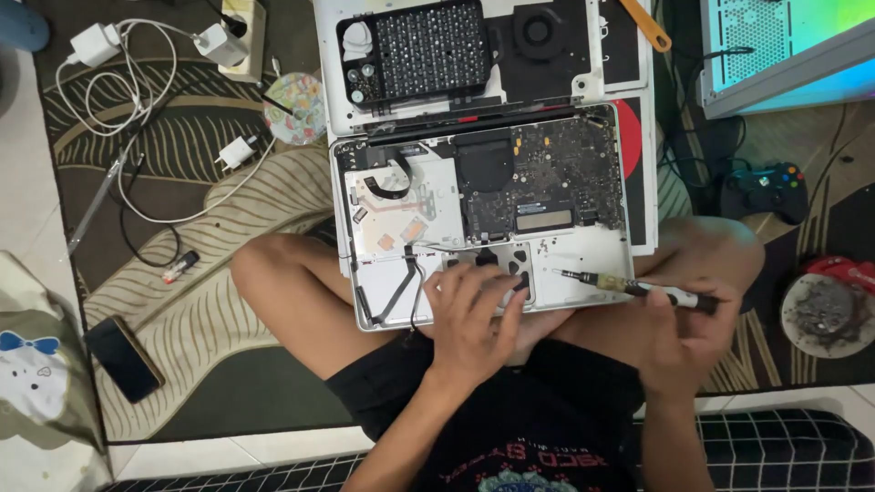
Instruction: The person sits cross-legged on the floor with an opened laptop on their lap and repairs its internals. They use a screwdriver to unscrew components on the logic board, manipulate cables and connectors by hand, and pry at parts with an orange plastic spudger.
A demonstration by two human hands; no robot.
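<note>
Far left of the rug (210, 301): a dark phone (123, 358) is lying near the lower left edge, a small lighter-shaped item (180, 266) above it, too small to identify. White chargers and cables (137, 82) are tangling at the upper left corner; the power strip (244, 27) is getting cut off by the frame top.

Centre: the opened laptop (483, 219) is resting on the person's crossed legs, bottom cover off, board and black fan exposed. The left hand (472, 314) is pressing flat on the laptop's near edge, fingers spread, covering whatever sits under them. A bit set tray (415, 50) is sitting on the removed cover (565, 87) just beyond the laptop.

Right: the right hand (679, 333) is pinching a precision screwdriver (629, 287), tip pointing left over the laptop's lower right corner; can't tell if the tip is touching. A black gamepad (764, 189) is lying further right, and a round ashtray (828, 312) near the right edge, partly cropped.
</note>
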